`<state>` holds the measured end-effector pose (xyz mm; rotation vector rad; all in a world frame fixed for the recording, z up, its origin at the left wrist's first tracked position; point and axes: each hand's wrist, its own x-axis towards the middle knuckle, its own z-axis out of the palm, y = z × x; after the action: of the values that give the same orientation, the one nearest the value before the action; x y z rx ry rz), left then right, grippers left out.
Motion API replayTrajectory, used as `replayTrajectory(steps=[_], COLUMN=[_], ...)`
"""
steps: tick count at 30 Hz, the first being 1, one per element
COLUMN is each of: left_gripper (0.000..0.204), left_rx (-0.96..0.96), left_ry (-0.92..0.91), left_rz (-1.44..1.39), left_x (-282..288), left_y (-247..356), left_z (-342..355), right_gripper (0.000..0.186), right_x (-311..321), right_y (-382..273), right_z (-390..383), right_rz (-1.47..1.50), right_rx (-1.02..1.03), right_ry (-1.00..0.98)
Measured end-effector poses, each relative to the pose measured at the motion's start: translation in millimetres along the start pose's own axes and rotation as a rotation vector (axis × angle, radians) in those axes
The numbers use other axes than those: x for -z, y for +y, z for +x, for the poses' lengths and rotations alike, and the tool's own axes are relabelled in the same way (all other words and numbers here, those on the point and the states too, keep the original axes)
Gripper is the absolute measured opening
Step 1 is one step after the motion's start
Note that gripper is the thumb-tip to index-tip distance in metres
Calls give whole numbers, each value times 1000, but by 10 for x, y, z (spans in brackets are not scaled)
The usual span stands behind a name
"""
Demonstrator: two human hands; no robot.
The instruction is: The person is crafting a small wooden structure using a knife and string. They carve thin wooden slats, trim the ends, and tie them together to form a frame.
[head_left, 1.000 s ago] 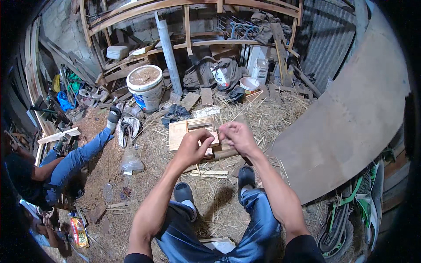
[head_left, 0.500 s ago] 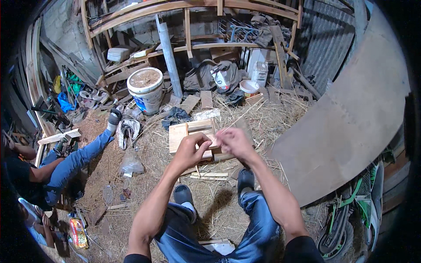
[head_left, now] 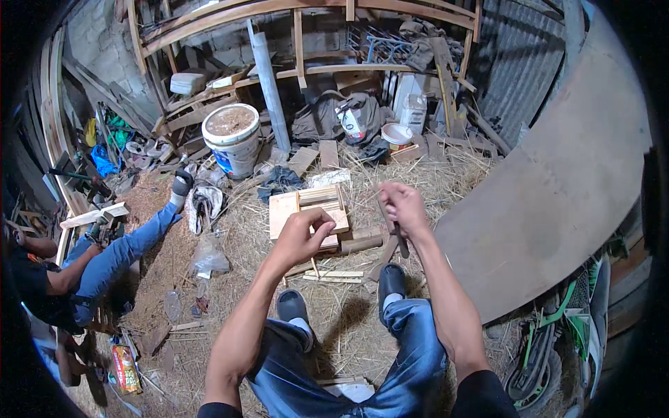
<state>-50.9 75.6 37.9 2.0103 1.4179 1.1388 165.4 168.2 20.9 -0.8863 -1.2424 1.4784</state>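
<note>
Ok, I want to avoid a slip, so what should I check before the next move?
1. Right hand closed on the dark tool: ok.
2. Left hand apart from that tool: ok.
3. Left hand's grip on a stick: cannot tell, the fingers hide it.
4. Floor ahead of the shoes free of loose pieces: not ok, thin sticks lie there.
5. Co-worker away from the tool: ok, off to the left.
</note>
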Motion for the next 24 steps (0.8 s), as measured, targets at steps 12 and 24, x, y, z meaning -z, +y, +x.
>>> replayTrajectory(steps=[12,24], left_gripper=[12,13], left_rx=[-103,-67], left_ry=[19,-5], left_rz=[177,151], left_x=[56,59], left_y=[-77,-26], left_z=[-10,-19], right_gripper=[21,17], right_x=[-18,-84], right_y=[-3,-16], right_z=[-1,-17], right_rz=[11,-96], right_rx=[-107,-52], right_ry=[-95,-128])
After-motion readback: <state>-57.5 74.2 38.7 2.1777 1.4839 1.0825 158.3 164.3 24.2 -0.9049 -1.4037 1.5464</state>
